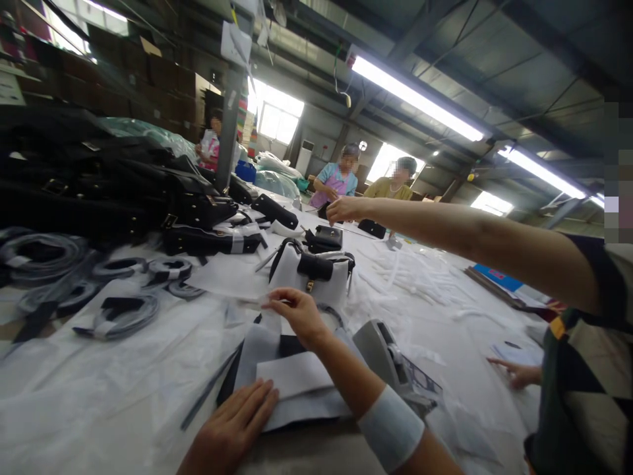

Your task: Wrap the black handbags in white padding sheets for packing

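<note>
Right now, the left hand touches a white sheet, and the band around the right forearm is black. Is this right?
No: the band around the right forearm is pale, not black, as the head view shows. The left hand does touch a white sheet.

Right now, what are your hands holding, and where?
Left hand rests on a white sheet, gripping nothing; whether the right hand pinches anything can't be told.

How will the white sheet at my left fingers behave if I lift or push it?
The white sheet will probably feel light, since it looks thin. It may bend when lifted, judging by its paper-like look. Pushed, it could slide, as it lies flat with no visible fastening.
</note>
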Motion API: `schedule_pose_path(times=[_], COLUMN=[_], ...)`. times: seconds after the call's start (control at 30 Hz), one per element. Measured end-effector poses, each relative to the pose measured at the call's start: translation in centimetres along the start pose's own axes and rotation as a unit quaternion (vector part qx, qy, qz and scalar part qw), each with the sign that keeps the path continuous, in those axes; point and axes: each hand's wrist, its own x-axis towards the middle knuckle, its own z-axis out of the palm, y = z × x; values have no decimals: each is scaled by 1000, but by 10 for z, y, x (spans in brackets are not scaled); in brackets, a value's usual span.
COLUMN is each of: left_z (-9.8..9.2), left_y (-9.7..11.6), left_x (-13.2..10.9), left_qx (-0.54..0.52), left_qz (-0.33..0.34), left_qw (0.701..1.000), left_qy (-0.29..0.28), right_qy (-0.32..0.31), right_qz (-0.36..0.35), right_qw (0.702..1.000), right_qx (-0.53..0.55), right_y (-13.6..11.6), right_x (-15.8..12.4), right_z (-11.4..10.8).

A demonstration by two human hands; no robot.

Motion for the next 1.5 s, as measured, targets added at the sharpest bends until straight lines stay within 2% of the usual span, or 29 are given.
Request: schedule_pose_path(times=[0.1,0.17,0.23,0.3,0.4,0.5,0.57,0.73,0.87,1.07,1.2,1.27,1.37,1.43,1.5], left_z=[1,2,3,3,3,4,5,5,0,-4,-8,-9,-9,-8,-7], left_y=[-2,-3,-2,-1,0,0,0,0,0,1,3,3,0,-3,-4], left_x=[-1,-2,-3,-2,-1,-3,-5,-8,-5,-10,-10,-8,-8,-9,-10], left_qx=[-5,-9,-17,-26,-36,-47,-54,-64,-117,-113,-116,-122,-120,-115,-109], left_qz=[7,6,-1,-12,-26,-23,-17,-33,-78,-65,-78,-72,-42,-33,-30], left_qw=[1000,1000,1000,1000,999,998,998,997,990,991,989,988,989,990,991], left_qy=[4,2,3,3,10,23,24,14,10,-44,-49,-55,-70,-73,-71], right_qy=[-59,-93,-122,-136,-106,-61,-53,-46,-72,-78,-17,-15,-68,-72,-63], right_qz=[7,8,-12,-65,-136,-165,-187,-234,-253,-291,-314,-313,-328,-345,-366], right_qw=[998,996,992,981,959,956,950,941,932,913,895,878,821,789,781], right_qx=[-2,-6,-38,-120,-226,-237,-244,-239,-249,-275,-318,-361,-462,-503,-503], right_y=[-7,-13,-23,-32,-34,-15,5,41,46,45,51,62,88,108,125], right_x=[16,11,-7,-35,-85,-128,-147,-166,-168,-170,-199,-221,-247,-250,-243], right_z=[14,20,19,12,0,-5,-5,-4,-7,-8,-14,-17,-10,2,15])
